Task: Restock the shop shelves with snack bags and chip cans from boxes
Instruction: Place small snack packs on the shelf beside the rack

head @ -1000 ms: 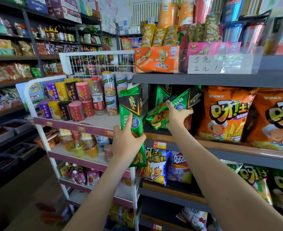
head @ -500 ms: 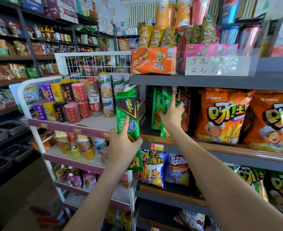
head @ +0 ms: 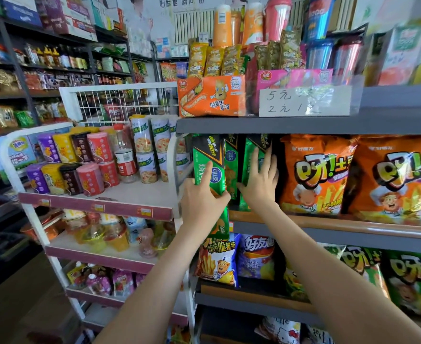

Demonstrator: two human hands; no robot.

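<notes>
Left hand (head: 202,198) grips a green bag (head: 210,162) upright at the shelf's (head: 341,223) left end. Right hand (head: 260,183), fingers straight, presses the shelved bags (head: 247,165), which stand upright beside orange bags (head: 313,175).

Head view, close before shelves (head: 303,125)

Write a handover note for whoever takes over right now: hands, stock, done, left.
Left hand: grips a green snack bag, held upright at the left end of the shelf, its bottom hanging below the shelf edge.
Right hand: flat, fingers straight, pressing the shelved green bags toward the orange bags.
Done: green bags stand upright on the shelf.
Left: slot the held bag in beside them. Supply boxes are not in view.
</notes>
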